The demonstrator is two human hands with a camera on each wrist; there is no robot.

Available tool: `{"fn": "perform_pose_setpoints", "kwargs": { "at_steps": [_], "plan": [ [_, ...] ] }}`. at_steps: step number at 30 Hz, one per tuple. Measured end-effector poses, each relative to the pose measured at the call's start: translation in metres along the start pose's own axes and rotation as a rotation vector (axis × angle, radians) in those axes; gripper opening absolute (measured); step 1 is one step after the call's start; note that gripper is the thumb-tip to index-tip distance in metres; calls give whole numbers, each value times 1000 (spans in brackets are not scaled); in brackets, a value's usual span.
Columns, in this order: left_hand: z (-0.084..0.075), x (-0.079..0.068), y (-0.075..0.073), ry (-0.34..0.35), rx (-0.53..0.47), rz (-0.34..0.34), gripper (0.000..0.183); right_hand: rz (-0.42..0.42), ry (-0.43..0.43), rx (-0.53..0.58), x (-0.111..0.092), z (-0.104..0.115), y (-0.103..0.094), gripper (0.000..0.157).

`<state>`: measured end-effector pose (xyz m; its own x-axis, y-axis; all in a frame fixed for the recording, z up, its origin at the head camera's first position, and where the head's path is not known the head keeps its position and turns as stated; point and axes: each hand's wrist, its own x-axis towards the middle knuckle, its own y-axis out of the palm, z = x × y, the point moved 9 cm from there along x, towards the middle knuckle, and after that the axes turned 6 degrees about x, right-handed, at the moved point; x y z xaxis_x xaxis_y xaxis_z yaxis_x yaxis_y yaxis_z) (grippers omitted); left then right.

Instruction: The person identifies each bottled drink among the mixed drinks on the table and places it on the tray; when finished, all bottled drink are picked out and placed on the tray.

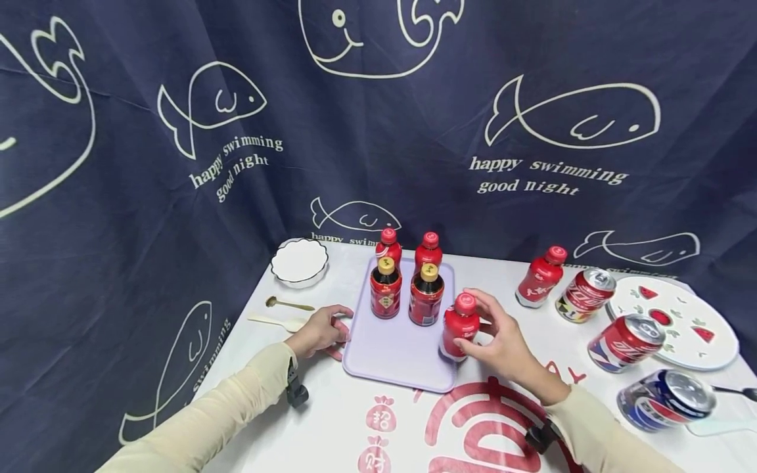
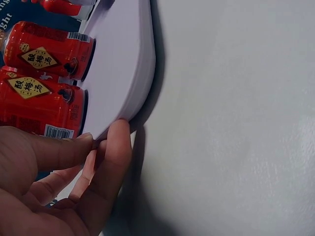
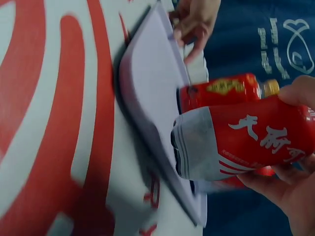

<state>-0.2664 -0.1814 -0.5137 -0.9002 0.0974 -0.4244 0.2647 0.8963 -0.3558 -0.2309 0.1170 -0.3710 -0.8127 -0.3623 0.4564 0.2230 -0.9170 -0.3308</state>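
Observation:
My right hand (image 1: 504, 338) grips a red bottle (image 1: 460, 328) with a red cap. In the right wrist view the bottle's silver-grey base (image 3: 197, 145) hangs tilted above the right side of a lilac tray (image 1: 387, 358). My left hand (image 1: 324, 330) pinches the tray's left rim (image 2: 135, 101) between thumb and fingers. On the tray stand two dark-drink bottles with gold caps and red labels, one at left (image 1: 386, 295), one at right (image 1: 426, 299). Behind them are two more red-capped bottles (image 1: 388, 246), partly hidden.
Right of the tray stand another red bottle (image 1: 541, 277), two red cola cans (image 1: 585, 294) and a blue can (image 1: 665, 401). A watermelon-patterned plate (image 1: 680, 309) lies behind them. At left are a white bowl (image 1: 299, 261), a gold spoon (image 1: 290, 303) and a cream spoon (image 1: 275, 322).

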Motion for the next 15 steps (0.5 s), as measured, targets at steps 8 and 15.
{"fn": "perform_pose_setpoints", "kwargs": {
  "at_steps": [8,15],
  "plan": [
    [0,0,0,5,-7,-1,55,121,-60,112,14,15,48,77],
    [0,0,1,4,1,3,56,168,-32,160,34,14,85,75]
  ]
}}
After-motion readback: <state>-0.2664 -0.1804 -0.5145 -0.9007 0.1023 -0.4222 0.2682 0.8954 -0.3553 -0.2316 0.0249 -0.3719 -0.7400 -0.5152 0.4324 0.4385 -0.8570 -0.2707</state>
